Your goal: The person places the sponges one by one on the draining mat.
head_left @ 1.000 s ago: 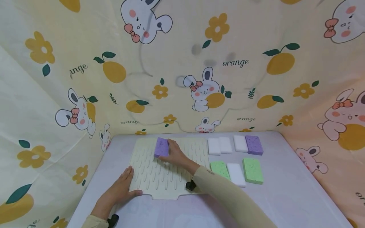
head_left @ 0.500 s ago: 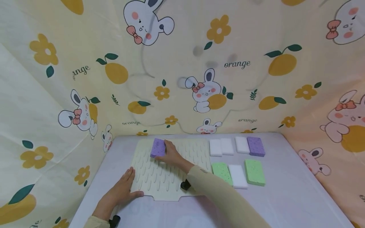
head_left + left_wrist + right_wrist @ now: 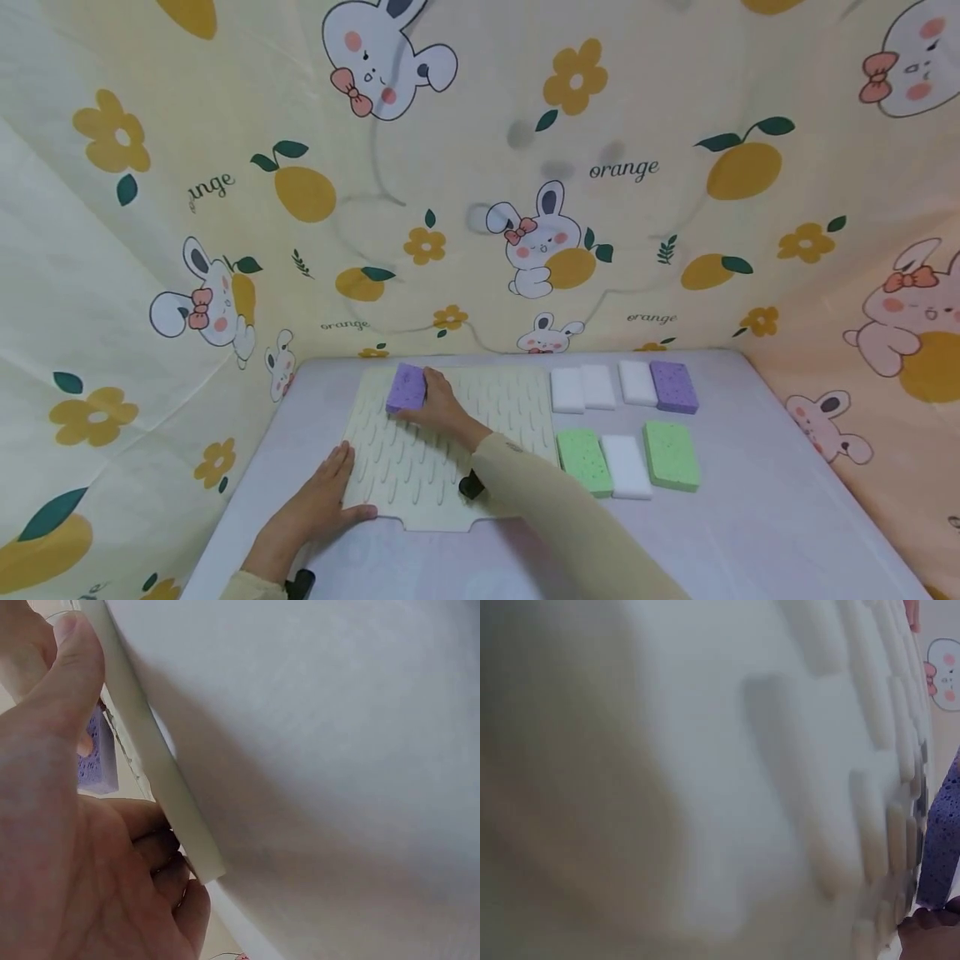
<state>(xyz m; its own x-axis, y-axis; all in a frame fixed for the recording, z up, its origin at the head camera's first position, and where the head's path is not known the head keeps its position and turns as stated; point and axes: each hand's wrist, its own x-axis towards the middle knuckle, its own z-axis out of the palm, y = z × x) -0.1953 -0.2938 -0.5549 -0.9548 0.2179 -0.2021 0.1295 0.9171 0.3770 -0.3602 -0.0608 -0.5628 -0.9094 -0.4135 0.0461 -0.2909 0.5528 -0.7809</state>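
A cream board with raised elongated ridges [image 3: 498, 404] lies flat on the table. My right hand [image 3: 437, 408] pinches a purple sponge [image 3: 406, 387] between thumb and fingers over the board's upper left part. In the right wrist view the sponge [image 3: 939, 844] shows at the right edge, close over the ridges; whether it touches them I cannot tell. My left hand [image 3: 318, 496] rests at the board's lower left corner, fingers along its left side and thumb at the front edge. The left wrist view shows its fingers [image 3: 161, 847] against the board's rim [image 3: 180, 814].
Right of the board lie several white pads [image 3: 567, 390], a second purple sponge [image 3: 673, 387], and two green sponges [image 3: 671, 455], one beside the board's edge. A cloth backdrop [image 3: 465, 150] printed with rabbits and oranges surrounds the white table [image 3: 765, 517].
My right hand has moved left across the board, carrying the purple sponge with it. The left hand stays at the corner, and the head view has shifted slightly.
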